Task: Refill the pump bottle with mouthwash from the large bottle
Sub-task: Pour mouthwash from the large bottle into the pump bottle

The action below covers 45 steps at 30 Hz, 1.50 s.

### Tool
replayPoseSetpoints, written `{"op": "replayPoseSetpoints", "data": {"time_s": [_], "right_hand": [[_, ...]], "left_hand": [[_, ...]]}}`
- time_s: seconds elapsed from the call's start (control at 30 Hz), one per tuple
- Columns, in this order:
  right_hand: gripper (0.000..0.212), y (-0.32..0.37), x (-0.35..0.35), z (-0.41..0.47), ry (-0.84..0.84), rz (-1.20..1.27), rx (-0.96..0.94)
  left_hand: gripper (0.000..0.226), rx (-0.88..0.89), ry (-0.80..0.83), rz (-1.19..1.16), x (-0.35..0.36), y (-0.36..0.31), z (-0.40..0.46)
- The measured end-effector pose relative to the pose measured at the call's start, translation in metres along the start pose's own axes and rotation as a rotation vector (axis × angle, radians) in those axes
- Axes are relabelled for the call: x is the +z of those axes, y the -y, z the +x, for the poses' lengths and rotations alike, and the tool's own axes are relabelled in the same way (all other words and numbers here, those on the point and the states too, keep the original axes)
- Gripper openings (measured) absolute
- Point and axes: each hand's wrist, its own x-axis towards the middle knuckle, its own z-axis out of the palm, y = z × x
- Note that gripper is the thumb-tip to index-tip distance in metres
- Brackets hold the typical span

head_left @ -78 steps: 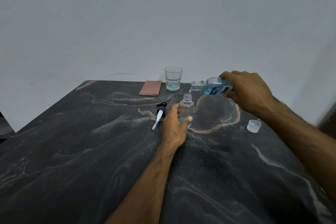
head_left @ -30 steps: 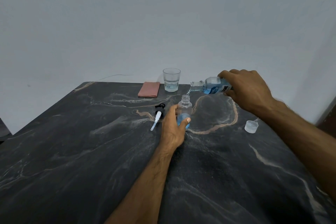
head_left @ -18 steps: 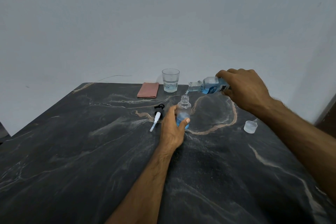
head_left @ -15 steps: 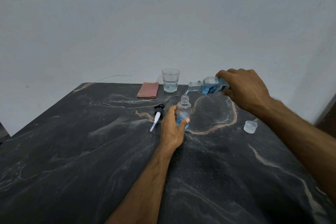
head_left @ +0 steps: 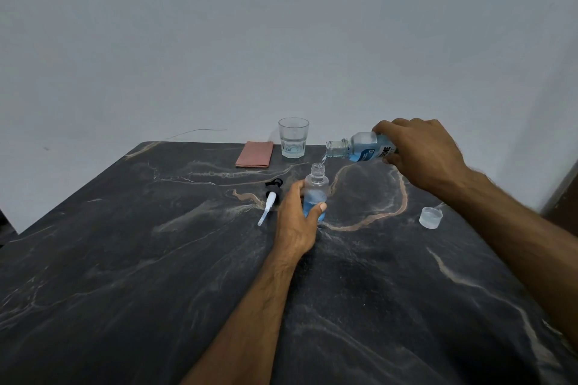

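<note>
A small clear pump bottle [head_left: 316, 187] stands upright and uncapped on the dark marble table [head_left: 156, 259], blue liquid filling its lower part. My left hand [head_left: 297, 222] grips it around the base. My right hand [head_left: 422, 153] holds the large mouthwash bottle [head_left: 359, 148] tipped almost level, its open neck just above the small bottle's mouth. A thin stream runs from the neck into the small bottle. The black pump head with its white tube [head_left: 270, 200] lies on the table left of my left hand.
The large bottle's clear cap [head_left: 431, 217] sits on the table to the right. A drinking glass [head_left: 293, 137] and a folded pink cloth [head_left: 254, 154] stand near the far edge by the wall.
The blue liquid in the small bottle has risen slightly. Both hands keep the same grips and positions; the view shifted a little.
</note>
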Motion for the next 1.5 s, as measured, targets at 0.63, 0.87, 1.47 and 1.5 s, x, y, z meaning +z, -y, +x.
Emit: {"op": "replayPoseSetpoints", "data": {"time_s": [0.63,0.87,1.47,1.5], "right_hand": [[0.040,0.0030,-0.0032,-0.0012,0.005,0.002,-0.005],[0.038,0.0027,-0.0040,-0.0005,0.007,0.003,-0.003],[0.039,0.0011,-0.0031,0.0004,-0.014,0.003,-0.014],[0.039,0.0010,-0.0030,0.0005,-0.014,0.001,-0.016]], "left_hand": [[0.050,0.024,-0.015,-0.001,0.0008,0.0020,0.0011],[0.044,0.045,-0.020,-0.002,0.0014,0.0026,0.0015],[0.040,0.087,-0.020,-0.022,0.0018,0.0065,0.0030],[0.040,0.087,-0.019,-0.023,0.0018,0.0067,0.0031]]}}
